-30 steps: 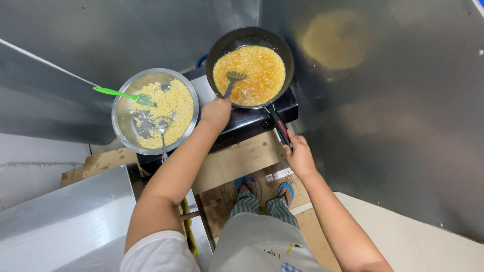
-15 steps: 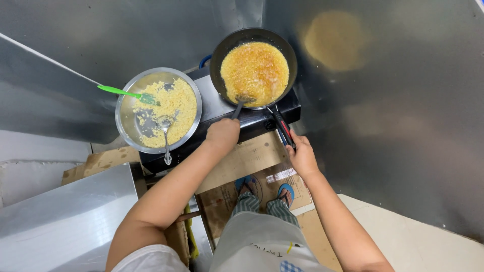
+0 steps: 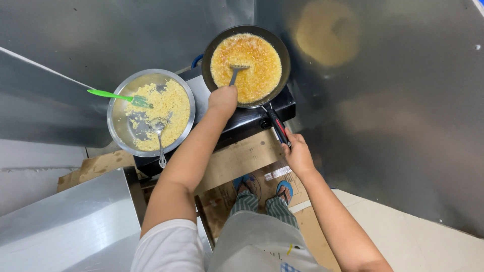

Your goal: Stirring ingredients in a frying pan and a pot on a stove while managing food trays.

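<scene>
Shiny metal walls [image 3: 393, 126] fill the back. At the upper middle, a black frying pan [image 3: 246, 63] of yellow food sits on a black stove [image 3: 252, 118]. Its handle [image 3: 278, 127] points down and right into the closed right hand [image 3: 297, 153]. To the left is a silver bowl [image 3: 150, 112] with a green spatula [image 3: 118, 96]. The left hand [image 3: 223, 99], at the pan's near edge, grips a turner [image 3: 236, 72] pointing up into the food.

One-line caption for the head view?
Left hand stirs frying pan with spatula; right hand grips pan handle.
</scene>
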